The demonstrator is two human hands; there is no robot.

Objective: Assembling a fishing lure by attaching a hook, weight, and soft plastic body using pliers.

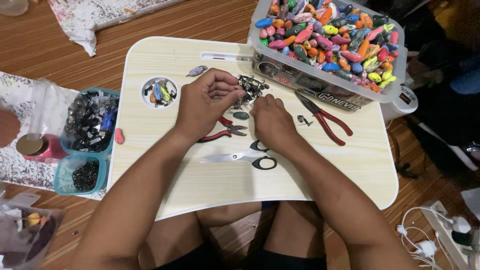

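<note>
We locate the work at the pile of small dark metal hooks [250,89], which lies on the pale lap table [190,185] just in front of the clear bin. The pile sits directly beyond both hands, toward the far edge of the table, and spreads roughly left to right.

The left hand [205,102] is the nearer one: its curled fingertips touch the left edge of the pile, and they appear pinched on a small piece, though we cannot tell exactly what is held. The right hand [272,122] rests knuckles-up just below the pile, fingers folded under; whether it grips anything is hidden from us.

Between the hands lies a small dark green oval lure body [241,115]. Beneath the left hand we see red-handled pliers [225,131], jaws pointing right. Nearer the body lie the scissors [247,157], long axis left to right, handles to the right. A second pair of red-handled pliers [322,117] lies right of the right hand, running diagonally.

Containers:
- The clear bin [320,90] at the far right is heaped with multicoloured lure bodies [327,35].
- The round recess [159,91] in the table holds a few coloured pieces and metal parts.
- Two teal tubs [85,145] left of the table hold dark metal hardware.

A single grey lure [197,71] lies apart, beyond the left hand.
</note>
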